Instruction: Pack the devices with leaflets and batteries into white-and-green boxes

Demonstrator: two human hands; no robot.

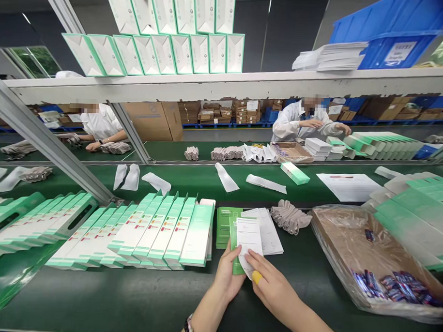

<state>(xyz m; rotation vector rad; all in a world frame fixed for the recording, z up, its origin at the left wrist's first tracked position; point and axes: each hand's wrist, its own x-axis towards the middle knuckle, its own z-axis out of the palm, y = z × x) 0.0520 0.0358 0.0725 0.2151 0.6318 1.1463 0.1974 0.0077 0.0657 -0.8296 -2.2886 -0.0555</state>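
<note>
My left hand [227, 275] grips a green booklet [233, 263] together with a white printed leaflet [248, 242] at the lower edge. My right hand [271, 286], with a yellow finger cot [257, 277] on one finger, pinches the leaflet's lower right side. Just beyond them lie a stack of green booklets [224, 226] and loose white sheets [266, 230]. A bundle of beige pouches [290, 217] rests to the right. On my left stand rows of tilted white-and-green boxes [161, 231].
A plastic-lined carton [349, 243] of blister packs sits at my right, beside more green boxes. Across the green belt [192, 182] lie pouches and papers. Two co-workers work beyond a metal frame. A shelf [195, 85] overhead carries stacked boxes and blue crates [396, 36].
</note>
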